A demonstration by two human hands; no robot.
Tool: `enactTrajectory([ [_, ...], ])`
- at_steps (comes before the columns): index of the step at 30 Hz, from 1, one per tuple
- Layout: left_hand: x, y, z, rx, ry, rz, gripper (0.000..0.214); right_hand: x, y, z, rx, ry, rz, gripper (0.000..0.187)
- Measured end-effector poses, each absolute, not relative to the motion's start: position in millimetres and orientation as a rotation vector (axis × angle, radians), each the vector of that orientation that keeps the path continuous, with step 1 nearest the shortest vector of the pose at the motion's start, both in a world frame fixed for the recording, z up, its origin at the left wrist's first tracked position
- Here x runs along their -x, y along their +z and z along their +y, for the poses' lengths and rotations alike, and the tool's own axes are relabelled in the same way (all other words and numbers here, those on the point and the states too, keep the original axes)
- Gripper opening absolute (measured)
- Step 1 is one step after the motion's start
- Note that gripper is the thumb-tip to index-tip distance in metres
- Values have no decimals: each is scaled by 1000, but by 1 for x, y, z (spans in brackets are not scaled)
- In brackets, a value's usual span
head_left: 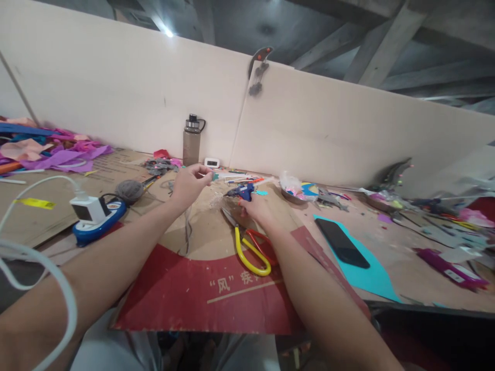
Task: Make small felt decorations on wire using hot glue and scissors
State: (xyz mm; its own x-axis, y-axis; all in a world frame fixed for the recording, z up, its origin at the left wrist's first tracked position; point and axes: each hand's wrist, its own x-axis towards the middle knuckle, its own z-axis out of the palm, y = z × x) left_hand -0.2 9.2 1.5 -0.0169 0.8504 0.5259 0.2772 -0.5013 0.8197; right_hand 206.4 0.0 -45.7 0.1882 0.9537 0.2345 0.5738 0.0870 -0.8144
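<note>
left fingers (208, 179) pinch teal scrap (215, 176) | right hand (258, 207) grips glue gun (245, 191)

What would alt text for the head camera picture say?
A person's right hand grips a blue tool over a cluttered table, with the left hand raised nearby. Scissors lie on red-and-brown cardboard, with a phone farther right.

- A handicraft workshop
- Yellow-and-red-handled scissors (238, 248) on a printed cardboard sheet (174, 299)
- Grey yarn ball (130, 191) near a blue power strip (82, 235)
- Heaped colourful scraps (79, 155)
- Pale partition panels (131, 87) behind the worktable (390, 252)
- Bare beams (392, 46) overhead
</note>
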Motion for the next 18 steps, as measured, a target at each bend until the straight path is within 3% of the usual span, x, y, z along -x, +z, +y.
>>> enactTrajectory([
  [3,-1,4,4,-2100,1650,1218,6,-214,-47,1,1665,217,-1481,34],
  [5,-1,4,4,-2262,1714,1205,6,-212,-43,-3,1609,118,-1444,31],
  [8,-3,3,3,-2383,1721,1161,7,-193,-33,-13,1362,339,-1422,23],
  [13,-6,0,-1,-2460,1542,1018,11,-151,-25,-28,859,1063,-1280,31],
  [18,-13,-3,-3,-2096,1500,1048,8,-149,-27,-27,934,873,-1285,27],
])
